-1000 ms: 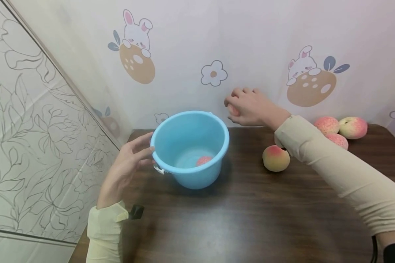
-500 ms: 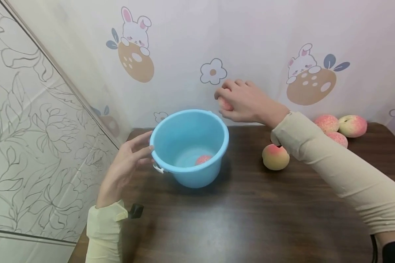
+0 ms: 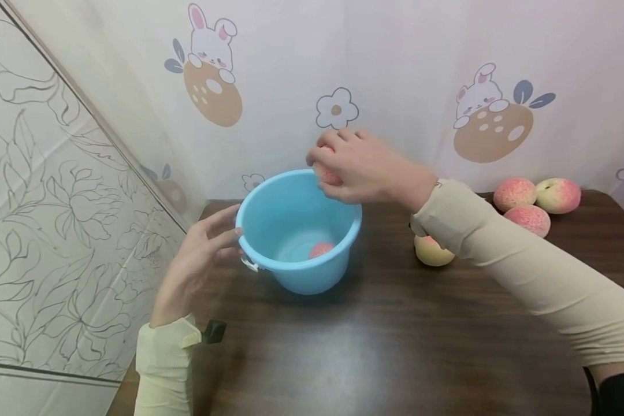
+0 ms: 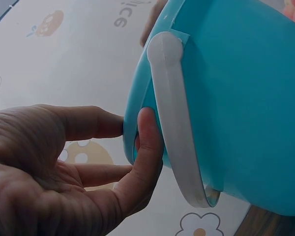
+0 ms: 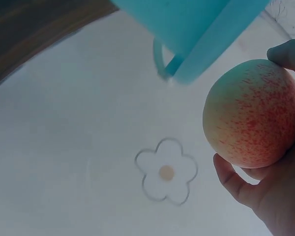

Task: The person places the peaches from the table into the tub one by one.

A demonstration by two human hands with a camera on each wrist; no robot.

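My right hand [image 3: 366, 164] grips a pink-speckled peach [image 5: 255, 115] above the back right rim of a light blue bucket [image 3: 312, 280]. Part of that peach is hidden behind the fingers in the head view. At the bucket's left side, my left hand [image 3: 200, 260] pinches the rim, close to where the white handle [image 4: 174, 113] joins it. Inside, on the bucket's floor, lies another pink peach [image 3: 321, 249]. A yellow peach with a red top [image 3: 433, 252] rests on the table, partly covered by the right sleeve.
Three more peaches sit together at the back right: a speckled one [image 3: 515, 194], a pale green and pink one [image 3: 558, 195] and a pink one [image 3: 529, 220]. A rabbit-print wall covering [image 3: 395, 75] borders the dark wooden table [image 3: 385, 346]; patterned tiles [image 3: 57, 231] stand left.
My right hand has carried its peach leftward, from beside the bucket to over its rim. The left hand keeps its hold, and the bucket stays in place.
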